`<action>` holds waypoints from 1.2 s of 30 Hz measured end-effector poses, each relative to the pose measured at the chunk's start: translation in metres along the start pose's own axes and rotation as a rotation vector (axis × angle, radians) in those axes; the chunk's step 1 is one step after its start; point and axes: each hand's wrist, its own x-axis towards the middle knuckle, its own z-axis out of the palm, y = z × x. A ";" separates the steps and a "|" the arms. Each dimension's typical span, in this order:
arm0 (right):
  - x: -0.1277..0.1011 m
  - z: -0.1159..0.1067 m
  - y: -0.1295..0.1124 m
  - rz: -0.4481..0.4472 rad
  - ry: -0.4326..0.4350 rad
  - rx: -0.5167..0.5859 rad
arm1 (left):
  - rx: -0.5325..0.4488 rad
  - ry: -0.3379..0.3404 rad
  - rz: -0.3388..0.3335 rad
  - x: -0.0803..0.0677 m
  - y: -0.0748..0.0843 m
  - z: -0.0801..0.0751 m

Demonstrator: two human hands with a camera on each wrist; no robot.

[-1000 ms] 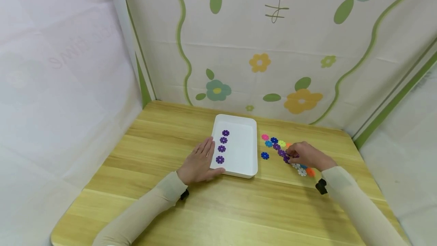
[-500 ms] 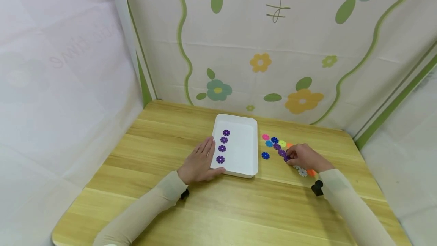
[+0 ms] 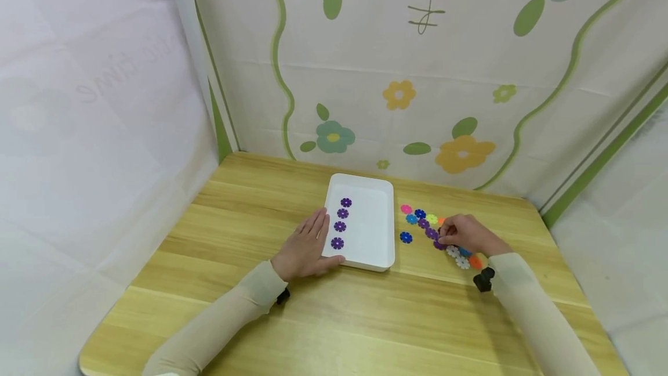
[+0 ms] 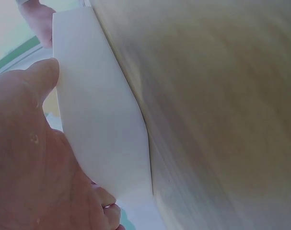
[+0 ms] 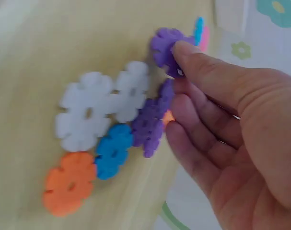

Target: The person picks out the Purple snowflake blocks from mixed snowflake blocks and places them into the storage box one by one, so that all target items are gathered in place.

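Purple flower piece (image 5: 165, 45) in right grip (image 3: 464, 235); four in left-steadied white tray (image 3: 373, 251).

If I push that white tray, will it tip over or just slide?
Probably slide. The white tray is low, wide and flat on the wooden table. It likely feels light, holding only four purple flower pieces. The left hand presses its edge, perhaps against skidding.

Tray (image 3: 383, 231) mid-table (image 3: 334, 318), flower discs (image 3: 433, 234) scattered just right of it
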 end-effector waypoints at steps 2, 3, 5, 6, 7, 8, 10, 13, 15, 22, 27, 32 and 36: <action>0.001 -0.004 0.000 0.006 -0.006 0.008 | 0.004 -0.010 -0.004 -0.001 0.001 -0.001; 0.002 -0.005 0.000 0.014 -0.009 0.017 | 0.009 -0.012 -0.005 -0.001 0.000 -0.001; 0.005 -0.009 0.000 0.015 -0.011 0.044 | 0.015 -0.010 -0.006 -0.001 0.001 -0.002; 0.006 -0.010 -0.001 0.016 -0.008 0.059 | 0.021 -0.012 -0.007 -0.001 0.001 -0.002; 0.007 -0.011 -0.002 0.018 -0.005 0.074 | 0.022 -0.011 -0.007 -0.001 0.000 -0.002; 0.009 -0.012 -0.003 0.021 0.000 0.087 | 0.021 -0.011 -0.008 -0.001 0.000 -0.002; 0.012 -0.015 -0.007 0.010 0.011 0.116 | 0.018 -0.013 -0.010 -0.002 0.000 -0.003; 0.018 -0.018 -0.016 0.009 0.032 0.149 | 0.014 -0.019 -0.013 -0.002 0.001 -0.004; 0.023 -0.021 -0.026 -0.012 0.043 0.168 | 0.014 -0.023 -0.015 -0.003 0.000 -0.004; 0.050 -0.028 -0.063 -0.023 0.079 0.163 | 0.017 -0.011 -0.014 -0.003 0.000 -0.004; 0.075 -0.026 -0.091 -0.033 0.082 0.178 | 0.026 -0.010 -0.011 -0.003 0.000 -0.003; 0.101 -0.017 -0.114 -0.039 0.094 0.198 | 0.032 0.000 -0.005 -0.001 -0.001 -0.001; 0.122 -0.007 -0.128 -0.020 0.115 0.212 | 0.039 0.002 -0.008 0.001 -0.001 0.001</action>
